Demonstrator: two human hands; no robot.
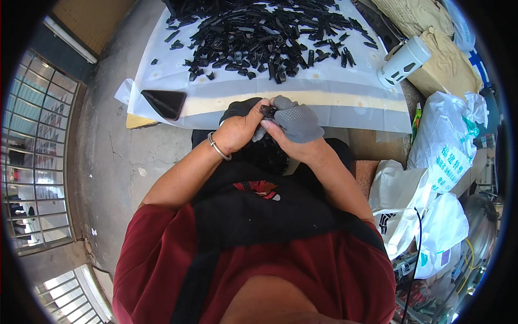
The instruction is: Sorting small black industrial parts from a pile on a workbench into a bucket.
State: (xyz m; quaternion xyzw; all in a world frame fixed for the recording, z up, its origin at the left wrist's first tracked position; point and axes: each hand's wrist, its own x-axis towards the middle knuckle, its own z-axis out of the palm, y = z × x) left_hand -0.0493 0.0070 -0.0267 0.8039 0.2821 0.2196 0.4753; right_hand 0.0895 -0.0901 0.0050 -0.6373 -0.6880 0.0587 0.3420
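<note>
Close together over my lap, just off the table's near edge, my left hand [237, 131] and my right hand [297, 123] are closed on one small black plastic piece [267, 112]. Both thumbs press near it, and its lower part is hidden by the fingers. A grey dotted glove covers much of my right hand, its thumb bare. Dark fabric shows around the fingers of my left hand, and a bracelet [219, 147] circles that wrist. Beyond the hands, a wide heap of similar black plastic pieces [253, 40] lies on the covered table [345, 100].
A dark phone [164, 103] lies at the table's near left corner. On the right edge a white tumbler [403, 62] leans. White plastic bags [445, 143] crowd the right side, with a black cable [418, 243] hanging by them. A barred window [40, 146] is left.
</note>
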